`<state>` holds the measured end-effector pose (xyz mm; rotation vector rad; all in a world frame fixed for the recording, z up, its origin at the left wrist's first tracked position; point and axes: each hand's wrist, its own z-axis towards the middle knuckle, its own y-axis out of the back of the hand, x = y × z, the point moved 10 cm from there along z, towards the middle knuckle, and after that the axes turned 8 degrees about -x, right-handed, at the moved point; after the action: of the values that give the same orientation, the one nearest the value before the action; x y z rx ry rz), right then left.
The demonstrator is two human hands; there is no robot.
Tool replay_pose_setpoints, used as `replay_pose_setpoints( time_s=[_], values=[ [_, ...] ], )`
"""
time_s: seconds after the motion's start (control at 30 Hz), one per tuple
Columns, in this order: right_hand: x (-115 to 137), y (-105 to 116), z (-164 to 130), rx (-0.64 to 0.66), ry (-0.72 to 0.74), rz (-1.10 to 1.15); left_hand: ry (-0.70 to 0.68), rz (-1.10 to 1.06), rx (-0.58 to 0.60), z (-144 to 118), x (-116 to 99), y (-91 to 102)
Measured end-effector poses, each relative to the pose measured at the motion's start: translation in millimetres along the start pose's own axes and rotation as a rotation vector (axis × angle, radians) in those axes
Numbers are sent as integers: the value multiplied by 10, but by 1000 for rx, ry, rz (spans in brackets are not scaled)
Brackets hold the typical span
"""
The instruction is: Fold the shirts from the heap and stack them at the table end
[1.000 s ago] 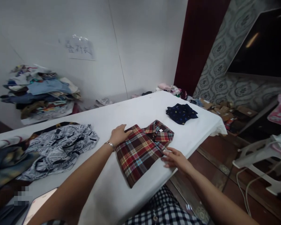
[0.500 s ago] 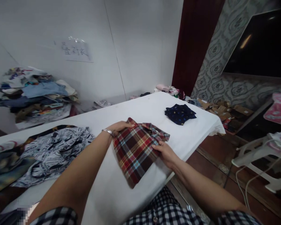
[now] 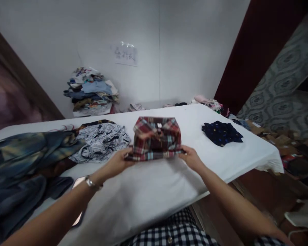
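Plaid shirt: folded, held between both hands
Left hand: left end gripped
Right hand: right end gripped
Navy cloth: laid on table, rightward

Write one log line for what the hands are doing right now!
left hand: holds plaid shirt | right hand: holds its other side | navy garment: on white table

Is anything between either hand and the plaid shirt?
Nothing visible is: the left hand and right hand each hold an end of the plaid shirt's near edge. The black-and-white patterned cloth and navy garment lie to either side, not between.
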<state>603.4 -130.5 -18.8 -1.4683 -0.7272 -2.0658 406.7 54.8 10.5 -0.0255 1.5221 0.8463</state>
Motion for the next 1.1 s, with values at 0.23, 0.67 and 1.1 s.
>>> replay_pose_setpoints(
  time_s=[0.23, 0.67, 1.1],
  values=[
    [-423, -191, -806, 227, -122, -23, 82, 154, 2, -728, 493, -361],
    [-371, -223, -93, -54, -213, 141, 178, -452, -370, -192, 368, -347],
    [243, -412, -79, -11, 282, -484, 84, 382, -570, -134, 319, 276]
  ],
)
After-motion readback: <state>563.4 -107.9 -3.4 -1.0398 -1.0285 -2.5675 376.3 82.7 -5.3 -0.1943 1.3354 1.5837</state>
